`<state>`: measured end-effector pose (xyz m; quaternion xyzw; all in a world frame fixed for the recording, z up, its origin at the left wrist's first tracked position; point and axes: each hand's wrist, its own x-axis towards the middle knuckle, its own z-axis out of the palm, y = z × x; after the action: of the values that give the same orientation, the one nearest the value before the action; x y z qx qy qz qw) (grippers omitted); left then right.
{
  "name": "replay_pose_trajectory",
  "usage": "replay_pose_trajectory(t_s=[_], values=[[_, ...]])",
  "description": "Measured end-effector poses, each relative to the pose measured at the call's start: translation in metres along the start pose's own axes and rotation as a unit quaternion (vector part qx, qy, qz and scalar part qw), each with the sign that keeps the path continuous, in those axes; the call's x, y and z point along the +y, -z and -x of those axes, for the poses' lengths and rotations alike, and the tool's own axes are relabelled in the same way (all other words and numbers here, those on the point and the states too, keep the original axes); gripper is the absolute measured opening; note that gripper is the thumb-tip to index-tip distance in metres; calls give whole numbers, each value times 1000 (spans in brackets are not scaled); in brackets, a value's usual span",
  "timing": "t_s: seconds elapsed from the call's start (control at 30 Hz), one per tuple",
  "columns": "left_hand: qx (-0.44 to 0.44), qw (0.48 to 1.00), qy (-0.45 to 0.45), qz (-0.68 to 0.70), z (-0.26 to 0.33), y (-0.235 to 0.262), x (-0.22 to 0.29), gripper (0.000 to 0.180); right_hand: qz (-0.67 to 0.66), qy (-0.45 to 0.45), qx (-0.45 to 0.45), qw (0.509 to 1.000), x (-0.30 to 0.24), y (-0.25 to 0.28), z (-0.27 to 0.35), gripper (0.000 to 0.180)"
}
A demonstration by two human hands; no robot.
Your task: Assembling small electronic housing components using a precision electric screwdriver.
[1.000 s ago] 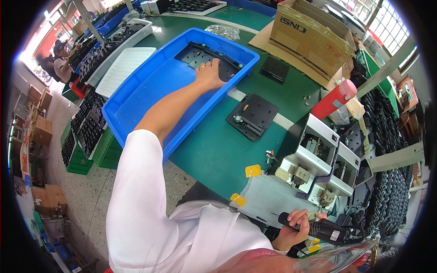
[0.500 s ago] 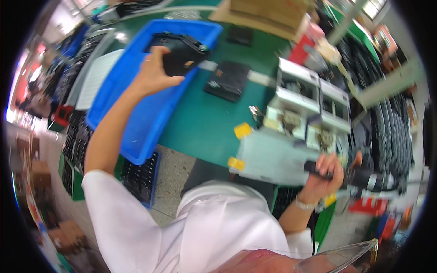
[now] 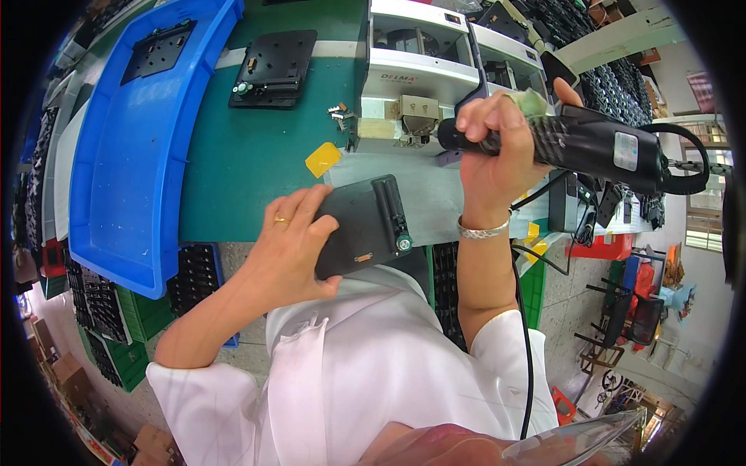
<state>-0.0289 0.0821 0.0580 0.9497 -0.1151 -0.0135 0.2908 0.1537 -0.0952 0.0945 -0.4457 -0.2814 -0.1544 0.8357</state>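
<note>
My left hand [image 3: 284, 245] grips the left edge of a flat black plate [image 3: 350, 221], fingers along its far side and thumb at the near side. The plate is tilted above the table's near edge, close to my body. It bears a long black bar, a green-and-silver round knob and a small copper-coloured piece. My right hand [image 3: 501, 151] is wrapped around a black electric screwdriver [image 3: 594, 147], held up sideways over the grey mat [image 3: 427, 182]. Its narrow end points left, and a hanging loop is at its right end. The two hands are well apart.
A long blue tray [image 3: 128, 175] at the left holds another black plate [image 3: 159, 50]. One more plate [image 3: 272, 70] lies on the green table. White-framed machines [image 3: 420, 74] stand behind the mat, with small metal parts [image 3: 339, 115] beside them. A black cable [image 3: 525, 342] hangs by my right arm.
My left hand has come from the tray to the near edge with the black plate. My right hand has raised the electric screwdriver toward the machines. The view has swung right.
</note>
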Motion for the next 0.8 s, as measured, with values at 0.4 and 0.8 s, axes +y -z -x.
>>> replay_pose_trajectory(t_s=[0.4, 0.8], values=[[-4, 1000, -12, 6, -14, -23, -19, 77, -11, -37, -48, 998, 16, 5, 3, 57], [59, 998, -26, -16, -12, -32, -15, 62, 127, -175, -79, 973, 2, -32, -12, 51]])
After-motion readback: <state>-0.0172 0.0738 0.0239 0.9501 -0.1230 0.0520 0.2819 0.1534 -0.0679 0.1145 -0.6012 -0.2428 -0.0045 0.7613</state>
